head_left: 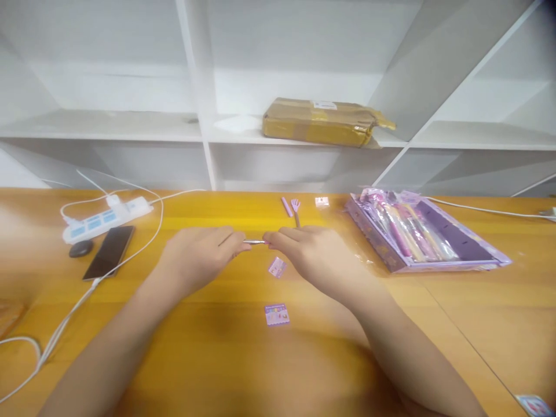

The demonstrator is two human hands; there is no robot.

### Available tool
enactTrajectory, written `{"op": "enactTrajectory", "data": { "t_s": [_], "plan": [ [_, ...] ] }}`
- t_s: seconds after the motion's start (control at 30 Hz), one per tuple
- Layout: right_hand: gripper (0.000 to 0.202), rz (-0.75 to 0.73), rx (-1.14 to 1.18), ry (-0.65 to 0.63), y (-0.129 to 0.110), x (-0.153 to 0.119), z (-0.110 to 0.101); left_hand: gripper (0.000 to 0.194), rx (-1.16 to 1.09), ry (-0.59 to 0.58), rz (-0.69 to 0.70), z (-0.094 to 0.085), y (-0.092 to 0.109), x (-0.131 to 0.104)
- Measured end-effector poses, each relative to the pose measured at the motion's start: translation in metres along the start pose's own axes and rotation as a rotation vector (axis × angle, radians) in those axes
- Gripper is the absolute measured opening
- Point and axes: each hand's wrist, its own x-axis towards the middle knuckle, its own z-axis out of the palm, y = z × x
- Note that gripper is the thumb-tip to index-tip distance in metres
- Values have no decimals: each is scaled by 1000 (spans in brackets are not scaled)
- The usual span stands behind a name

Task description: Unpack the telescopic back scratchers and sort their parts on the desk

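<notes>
Between my two hands stretches a thin silvery rod [254, 241], held level above the table. The fingers of my left hand [197, 252] are closed round its left end. At the other end, the fingers of my right hand [315, 253] pinch it, and a bit of pink shows at the fingertips. Most of the rod is hidden inside the hands. Just beyond lie a small lilac claw-shaped piece [296, 206] on a stem and a short lilac stick [286, 207]. Below the hands are a small purple card [277, 267] and a larger purple card [277, 314].
An open purple box [460, 266] with several wrapped items stands at right. On the left are a power strip [108, 219], a black phone [109, 252], a dark mouse-like object [81, 248] and loose white cables. A taped carton [321, 121] sits on the shelf behind.
</notes>
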Motion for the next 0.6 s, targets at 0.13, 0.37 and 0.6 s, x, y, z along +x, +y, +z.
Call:
{"op": "enactTrajectory", "data": {
  "t_s": [0.13,0.37,0.6],
  "plan": [
    [22,-81,-19,129,5,2,4,36,-35,-21,-39,-3,-1,1],
    [26,-89,-144,256,26,8,8,38,-17,-3,-120,13,-18,-1],
    [39,-41,-164,310,112,-10,11,44,-13,-50,-236,20,-67,-7]
  ]
}}
